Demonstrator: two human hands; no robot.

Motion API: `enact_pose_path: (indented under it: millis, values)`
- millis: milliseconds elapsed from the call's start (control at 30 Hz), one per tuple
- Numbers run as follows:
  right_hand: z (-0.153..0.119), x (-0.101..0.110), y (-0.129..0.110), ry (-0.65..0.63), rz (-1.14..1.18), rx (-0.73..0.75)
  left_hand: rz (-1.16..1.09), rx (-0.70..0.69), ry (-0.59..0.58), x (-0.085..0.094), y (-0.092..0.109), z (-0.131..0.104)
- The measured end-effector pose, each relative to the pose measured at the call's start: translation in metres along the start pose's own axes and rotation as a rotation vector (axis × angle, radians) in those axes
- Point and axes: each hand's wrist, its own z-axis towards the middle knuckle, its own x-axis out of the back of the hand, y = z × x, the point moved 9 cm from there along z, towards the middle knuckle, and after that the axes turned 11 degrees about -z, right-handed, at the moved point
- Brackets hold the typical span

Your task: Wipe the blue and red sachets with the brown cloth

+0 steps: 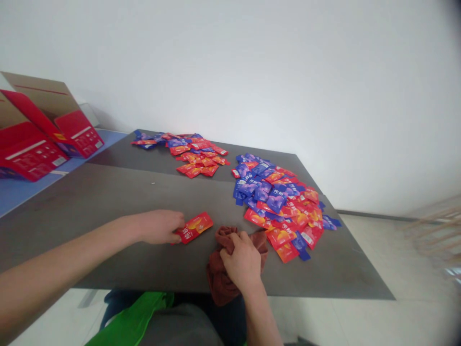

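Observation:
My left hand (163, 227) grips one end of a red and orange sachet (197, 227), fingers closed on it just over the grey table. To its right, my right hand (243, 259) is closed on a crumpled brown cloth (220, 278) that lies at the table's near edge and partly hangs over it. Right beside the cloth spreads a big heap of red and purple sachets (279, 197). A smaller heap of the same sachets (196, 151) lies farther back, near the wall.
Open red cardboard boxes (81, 132) stand at the left on a blue surface (115, 137). The grey table (144, 192) meets a white wall (252, 72) at the back. Beyond its right edge is pale floor, with a blurred wooden rack (437, 235).

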Motion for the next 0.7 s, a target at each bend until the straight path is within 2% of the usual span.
enact_pose_path:
  millis: [33, 100, 233, 367, 533, 700]
  values:
    - [0.0, 0.0, 0.0, 0.0, 0.006, 0.0, 0.028, -0.013, -0.055, -0.01, 0.004, 0.002]
    - [0.0, -0.002, 0.001, -0.002, 0.016, 0.0, 0.097, -0.018, -0.075, -0.02, 0.007, 0.002]
    - [0.0, -0.002, 0.001, 0.014, 0.03, 0.005, 0.141, 0.001, 0.01, -0.023, 0.005, -0.006]
    - [0.0, -0.001, 0.001, 0.021, 0.025, 0.006, 0.118, 0.025, 0.038, -0.024, 0.004, -0.013]
    - [-0.001, 0.0, 0.001, 0.036, 0.04, 0.002, 0.148, 0.026, 0.079, -0.03, 0.007, -0.009]
    - [-0.001, -0.001, 0.001, 0.042, 0.027, 0.002, 0.165, -0.032, 0.164, -0.034, 0.021, -0.004]
